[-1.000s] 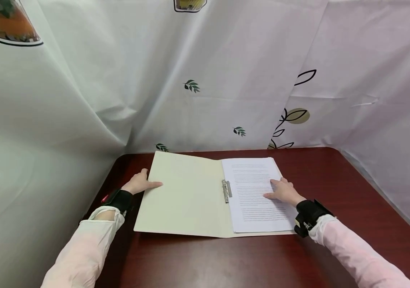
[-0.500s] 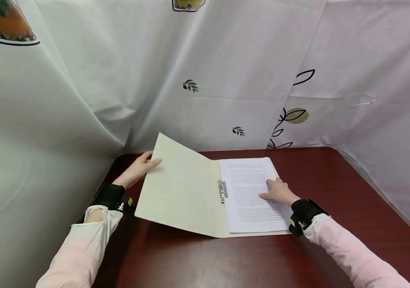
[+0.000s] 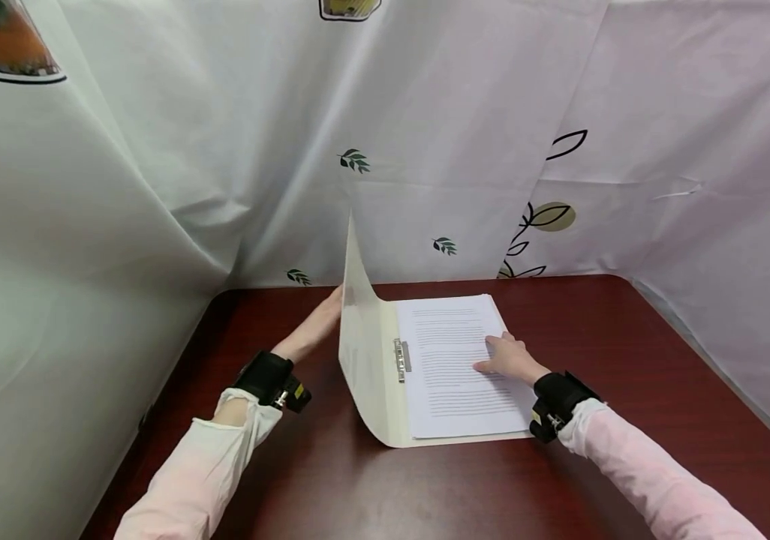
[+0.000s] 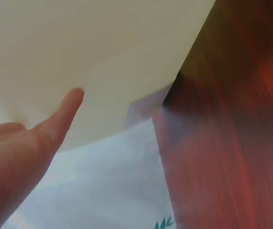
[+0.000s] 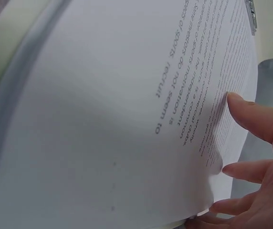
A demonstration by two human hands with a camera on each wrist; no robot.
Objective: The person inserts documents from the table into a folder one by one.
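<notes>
A cream file folder [image 3: 363, 375] lies on the table with its left cover standing nearly upright. My left hand [image 3: 320, 321] is behind that cover, its fingers mostly hidden in the head view. In the left wrist view, the hand [image 4: 26, 152] is against the cover's outer face [image 4: 89, 47], thumb extended. On the folder's right side is a stack of printed paper [image 3: 452, 409], beside a metal clip [image 3: 400, 361] near the spine. My right hand [image 3: 509, 358] rests on the paper's right part. Its fingers [image 5: 246, 169] are spread against the sheet in the right wrist view.
The dark red wooden table [image 3: 628, 360] extends around the folder on both sides and in front. A white patterned cloth [image 3: 425, 150] hangs along the back and sides. Black camera straps [image 3: 270, 379] are on both wrists.
The left cover has swung up from nearly flat to almost upright. My left hand has moved right and farther back with it, going behind the cover. The right hand stays on the paper.
</notes>
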